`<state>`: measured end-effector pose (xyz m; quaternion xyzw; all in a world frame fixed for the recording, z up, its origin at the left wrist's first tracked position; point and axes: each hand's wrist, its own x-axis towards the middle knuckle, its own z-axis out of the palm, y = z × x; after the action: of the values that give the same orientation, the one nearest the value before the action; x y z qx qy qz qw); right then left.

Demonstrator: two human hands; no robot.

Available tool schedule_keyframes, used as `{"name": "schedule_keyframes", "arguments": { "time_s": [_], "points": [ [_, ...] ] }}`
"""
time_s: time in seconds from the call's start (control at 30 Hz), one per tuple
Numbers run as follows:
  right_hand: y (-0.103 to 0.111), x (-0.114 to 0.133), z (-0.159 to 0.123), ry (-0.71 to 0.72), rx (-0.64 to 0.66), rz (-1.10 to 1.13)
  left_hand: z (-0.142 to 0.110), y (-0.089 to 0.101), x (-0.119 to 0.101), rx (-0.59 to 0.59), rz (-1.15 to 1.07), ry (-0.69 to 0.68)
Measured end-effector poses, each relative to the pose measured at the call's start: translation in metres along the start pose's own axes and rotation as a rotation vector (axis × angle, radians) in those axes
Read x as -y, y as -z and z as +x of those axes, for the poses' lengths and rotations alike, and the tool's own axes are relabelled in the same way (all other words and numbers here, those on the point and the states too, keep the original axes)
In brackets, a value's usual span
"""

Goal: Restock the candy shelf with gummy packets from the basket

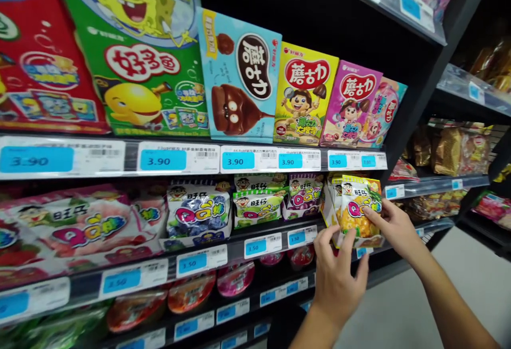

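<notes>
From the head camera, and there it was: the right hand [393,226] had its fingers [369,213] pressed against the face of a yellow QQ gummy packet [357,212] at the right end of the candy shelf [233,236]. The left hand [337,285] had its spread fingers [333,237] curled at the lower edge of a cardboard display tray [330,213] holding that packet. Was that a real pinch? Hard to call! A purple QQ gummy packet [305,192] sat just beside it on the shelf. The risk: the tray was tilted out over the shelf's front, so a loose grip, or a snag on the blue price tags [297,237] along the shelf's edge, could have tipped the packet onto the round jelly tubs [235,280] below the shelf.
</notes>
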<state>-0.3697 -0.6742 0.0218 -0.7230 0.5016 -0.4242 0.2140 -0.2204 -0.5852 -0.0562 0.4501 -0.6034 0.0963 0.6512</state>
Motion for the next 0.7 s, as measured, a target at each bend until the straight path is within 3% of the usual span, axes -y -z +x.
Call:
{"name": "schedule_keyframes", "arguments": {
  "time_s": [0.13,0.27,0.37,0.43,0.7],
  "points": [
    [0.01,0.002,-0.011,0.117,-0.077,-0.313,0.003,0.0,0.013,0.012,-0.031,-0.006],
    [0.014,0.01,-0.039,0.364,-0.297,-0.428,0.004,0.001,0.017,0.027,-0.056,-0.021],
    [0.012,0.013,-0.058,0.655,-0.247,-0.508,0.005,0.002,0.017,0.035,-0.026,-0.042],
    [0.008,0.013,-0.065,0.765,-0.188,-0.573,0.007,0.002,0.018,0.051,-0.005,-0.049],
    [-0.005,0.014,-0.066,0.781,-0.165,-0.648,0.014,0.015,0.017,0.257,0.079,-0.008]
  ]
}}
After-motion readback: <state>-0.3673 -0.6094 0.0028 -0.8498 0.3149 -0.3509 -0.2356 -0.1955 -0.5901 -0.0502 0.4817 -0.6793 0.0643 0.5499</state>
